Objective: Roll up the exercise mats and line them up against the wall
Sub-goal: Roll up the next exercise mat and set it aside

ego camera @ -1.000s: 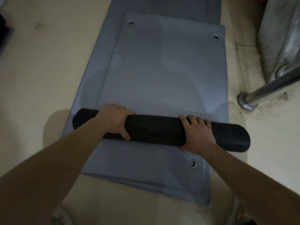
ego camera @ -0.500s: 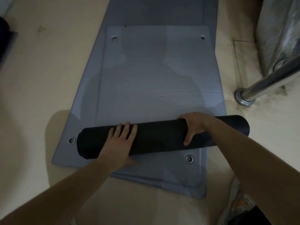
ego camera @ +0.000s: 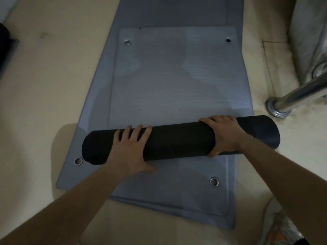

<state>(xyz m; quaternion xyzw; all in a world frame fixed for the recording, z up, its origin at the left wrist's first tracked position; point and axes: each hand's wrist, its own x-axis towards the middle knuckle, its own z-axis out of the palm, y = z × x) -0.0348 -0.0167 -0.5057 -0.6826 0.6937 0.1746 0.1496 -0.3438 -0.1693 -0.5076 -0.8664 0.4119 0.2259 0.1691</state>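
Observation:
A rolled black exercise mat (ego camera: 178, 139) lies crosswise on top of flat grey mats (ego camera: 168, 82) with metal eyelets, stacked on the cream floor. My left hand (ego camera: 131, 147) lies flat on the roll's left part, fingers straight and spread over its top. My right hand (ego camera: 223, 134) wraps over the roll's right part, fingers curled across the far side and thumb at the near side. The roll's right end overhangs the grey mats' edge.
A shiny metal pole (ego camera: 299, 96) with a round base meets the floor at the right, beside a covered bulky object (ego camera: 311, 32). A dark object (ego camera: 5, 48) sits at the far left edge. Cream floor (ego camera: 49, 85) lies open to the left.
My left hand went from gripping the roll to lying flat on it, and my right hand now grips it. The roll turned slightly, its right end farther away.

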